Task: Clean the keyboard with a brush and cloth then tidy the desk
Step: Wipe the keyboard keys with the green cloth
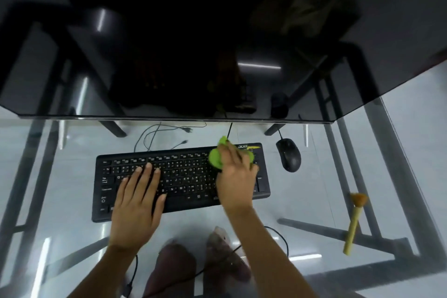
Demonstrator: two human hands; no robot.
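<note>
A black keyboard [183, 172] lies on the glass desk [326, 189]. My left hand [137, 203] rests flat on its left half with straight fingers. My right hand [235, 176] presses a bunched green cloth [216, 158] onto the keyboard's upper right part; the fingers cover much of the cloth. A brush [353, 222] with a pale yellow handle and tan bristles lies on the desk to the right, bristles pointing away from me, apart from both hands.
A black mouse [289, 155] sits right of the keyboard, its cable running under the large dark monitor [193, 55] at the back. Loose cables [154, 135] lie behind the keyboard. Through the glass I see the desk frame, my feet and another cable.
</note>
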